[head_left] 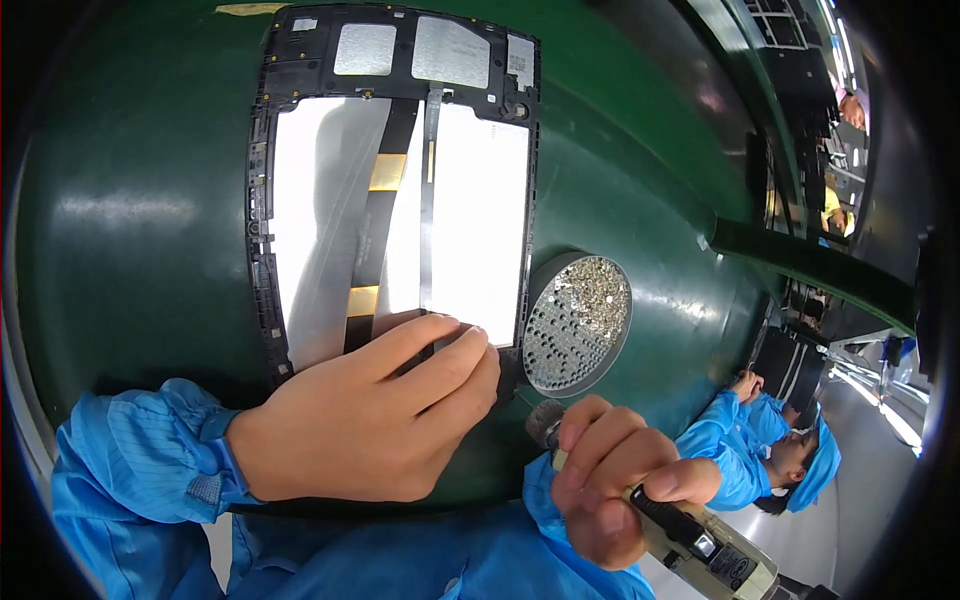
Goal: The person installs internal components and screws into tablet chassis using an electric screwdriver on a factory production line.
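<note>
Head view, green work surface [130, 220] filling most of the frame. An opened tablet back frame [395, 190], black-rimmed with two bright reflective panels and flat ribbon cables running down its middle, lies in the upper centre of the frame, long axis running top to bottom. The left hand [365, 420] enters from the lower left in a blue sleeve [130, 460]; palm down, it rests on the lower edge of the frame, fingers [440, 350] held together and extended toward the right, tips pressing on the frame's lower right corner; nothing is pinched between them. The right hand [615, 475] sits in the lower centre-right, curled tight in a fist around an electric screwdriver [690, 540], thumb laid along the barrel; the tool's dark tip end pokes out above the knuckles, pointing up-left toward the frame's lower corner, whether it touches cannot be told. A round perforated screw tray [578, 322], loaded with small silvery screws, stands tilted just to the right of the frame, just above the right hand. At right edge, another person in blue [770, 450] works at a neighbouring station, well apart
</note>
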Available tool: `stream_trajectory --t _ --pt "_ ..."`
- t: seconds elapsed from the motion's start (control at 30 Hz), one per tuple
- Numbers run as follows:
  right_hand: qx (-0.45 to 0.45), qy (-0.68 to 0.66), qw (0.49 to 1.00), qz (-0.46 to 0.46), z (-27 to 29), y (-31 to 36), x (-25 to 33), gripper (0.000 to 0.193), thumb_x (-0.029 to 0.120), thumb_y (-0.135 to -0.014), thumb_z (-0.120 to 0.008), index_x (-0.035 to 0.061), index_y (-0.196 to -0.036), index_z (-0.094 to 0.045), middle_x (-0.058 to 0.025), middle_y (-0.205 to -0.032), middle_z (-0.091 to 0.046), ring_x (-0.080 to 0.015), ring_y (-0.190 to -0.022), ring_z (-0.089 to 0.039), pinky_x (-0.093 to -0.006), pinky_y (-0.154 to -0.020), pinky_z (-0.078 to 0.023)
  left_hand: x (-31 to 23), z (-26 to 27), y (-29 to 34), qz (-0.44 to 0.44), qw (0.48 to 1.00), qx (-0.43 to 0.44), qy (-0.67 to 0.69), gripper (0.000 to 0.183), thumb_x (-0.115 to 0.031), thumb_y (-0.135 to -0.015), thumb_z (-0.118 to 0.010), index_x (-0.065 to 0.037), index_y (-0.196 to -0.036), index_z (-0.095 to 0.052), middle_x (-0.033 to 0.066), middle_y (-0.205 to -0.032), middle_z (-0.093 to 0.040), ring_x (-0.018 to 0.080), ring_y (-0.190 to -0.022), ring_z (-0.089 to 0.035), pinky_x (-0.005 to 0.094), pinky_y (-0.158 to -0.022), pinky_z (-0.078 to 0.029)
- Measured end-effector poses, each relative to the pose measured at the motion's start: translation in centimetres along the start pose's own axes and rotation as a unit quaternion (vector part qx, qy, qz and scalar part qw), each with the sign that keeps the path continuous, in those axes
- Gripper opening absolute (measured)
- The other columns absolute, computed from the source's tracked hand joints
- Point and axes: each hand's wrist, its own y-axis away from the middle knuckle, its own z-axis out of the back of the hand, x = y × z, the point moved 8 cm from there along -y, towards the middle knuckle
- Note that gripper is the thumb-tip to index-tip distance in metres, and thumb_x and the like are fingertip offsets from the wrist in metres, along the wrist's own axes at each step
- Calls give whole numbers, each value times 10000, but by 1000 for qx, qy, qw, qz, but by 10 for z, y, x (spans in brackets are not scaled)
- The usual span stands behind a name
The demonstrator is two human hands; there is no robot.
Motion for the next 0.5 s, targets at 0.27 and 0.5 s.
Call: stream_trajectory --t 0.27,0.5 --pt "-31 -4 1000 4 2 3 1 315 126 -822 -622 125 -1075 -434 -32 -617 -472 -181 -567 -492 -371 -588 -387 -1 0 1 -16 1000 17 -13 178 -151 -795 -694 -19 -914 -711 115 -1006 -645 257 -1010 -574 375 -916 -455" --pt "-46 -13 999 -4 3 4 4 310 121 -811 -632 124 -1056 -442 -45 -624 -475 -185 -561 -488 -384 -586 -387 -3 3 1 -26 999 20 -22 176 -153 -790 -698 -35 -920 -716 113 -1015 -645 256 -1010 -573 380 -918 -453"
